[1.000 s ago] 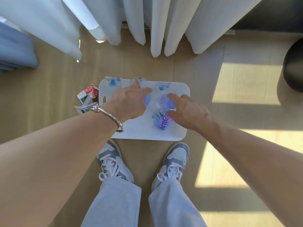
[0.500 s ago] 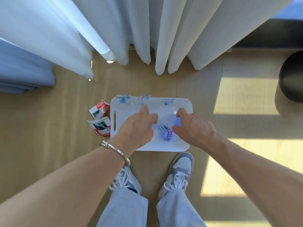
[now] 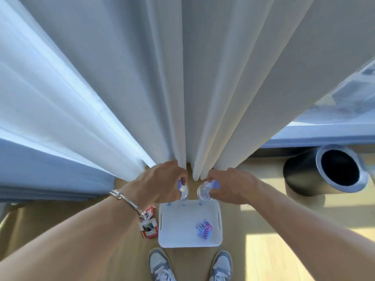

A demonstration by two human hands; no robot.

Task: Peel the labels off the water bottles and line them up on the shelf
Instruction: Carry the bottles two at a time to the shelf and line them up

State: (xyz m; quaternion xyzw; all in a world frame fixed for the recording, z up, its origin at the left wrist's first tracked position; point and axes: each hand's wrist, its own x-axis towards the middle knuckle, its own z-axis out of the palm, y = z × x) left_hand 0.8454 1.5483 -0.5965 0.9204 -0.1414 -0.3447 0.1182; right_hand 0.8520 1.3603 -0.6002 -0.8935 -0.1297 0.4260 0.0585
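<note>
My left hand grips a clear water bottle by its blue-capped top, and my right hand grips a second clear bottle the same way. Both bottles hang in the air above the far edge of the white tray on the floor. A crumpled blue and purple label lies on the tray at its right. Several more blue-capped bottles stand along the tray's far edge, mostly hidden.
White curtains hang right in front of my hands. A black cylindrical bin stands on the wooden floor at the right. Red and white cartons lie left of the tray. My two shoes are just below it.
Both hands have risen from the tray, each carrying a bottle, and the view has tilted up toward the curtains. The crumpled label stays on the tray.
</note>
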